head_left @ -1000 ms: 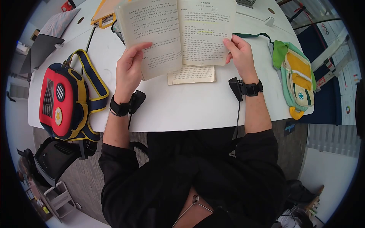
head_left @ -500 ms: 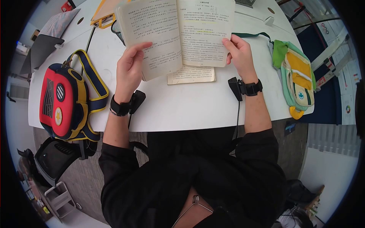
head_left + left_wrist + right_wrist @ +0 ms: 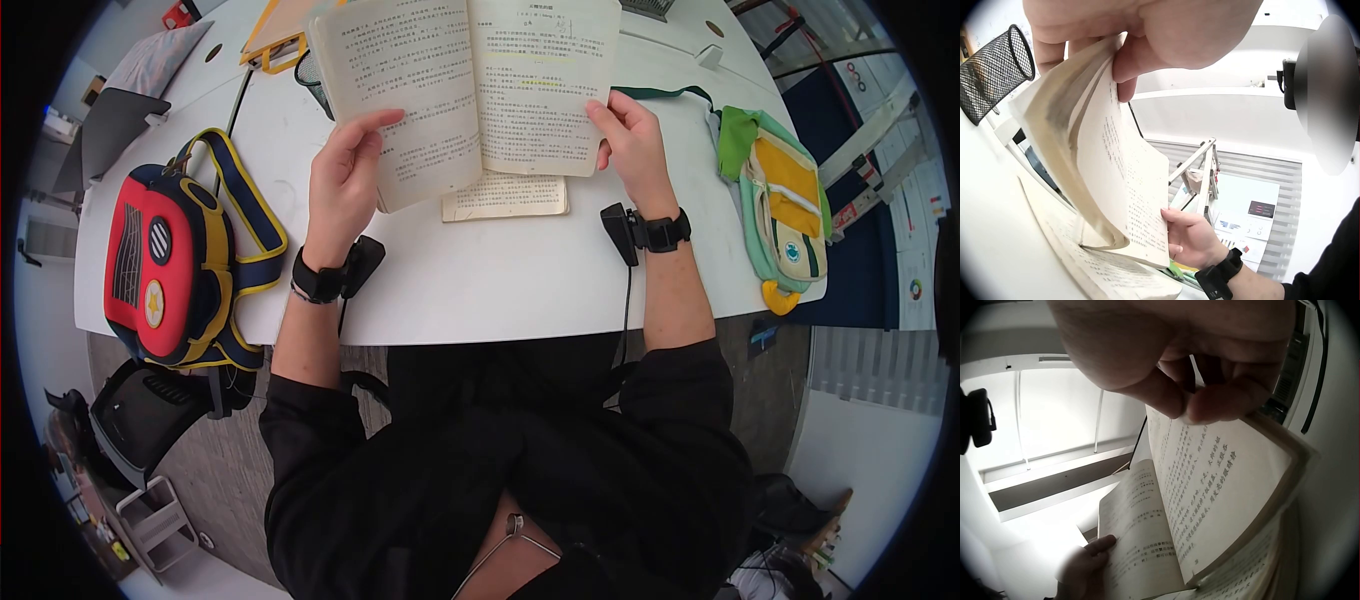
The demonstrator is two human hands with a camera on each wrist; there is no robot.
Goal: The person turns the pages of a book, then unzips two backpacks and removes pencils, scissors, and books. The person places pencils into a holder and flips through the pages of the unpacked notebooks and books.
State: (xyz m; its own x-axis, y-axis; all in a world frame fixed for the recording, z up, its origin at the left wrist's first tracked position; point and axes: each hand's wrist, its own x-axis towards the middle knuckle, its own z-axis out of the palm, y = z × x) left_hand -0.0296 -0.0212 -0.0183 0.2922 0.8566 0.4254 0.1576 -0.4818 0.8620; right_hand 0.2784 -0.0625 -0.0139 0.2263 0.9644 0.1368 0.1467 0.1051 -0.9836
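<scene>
An open paperback book (image 3: 545, 120) with printed pages, some lines marked yellow, is held up at the far part of the head view. My left hand (image 3: 345, 185) grips its left side, thumb on the page and the other fingers behind, as the left wrist view shows. On the right edge, my right hand (image 3: 637, 150) pinches the pages between thumb and fingers. In the right wrist view those fingertips (image 3: 1210, 403) press at the page's edge. Below the held book, a second open book (image 3: 505, 205) lies on the white table (image 3: 490, 290), partly covered by it.
A red, navy and yellow backpack (image 3: 180, 270) stands at the table's left. On the right lies a green, cream and yellow bag (image 3: 785, 200). A black mesh pen holder (image 3: 997, 75) stands behind the held book. An orange-edged folder (image 3: 265, 40) lies at the back left.
</scene>
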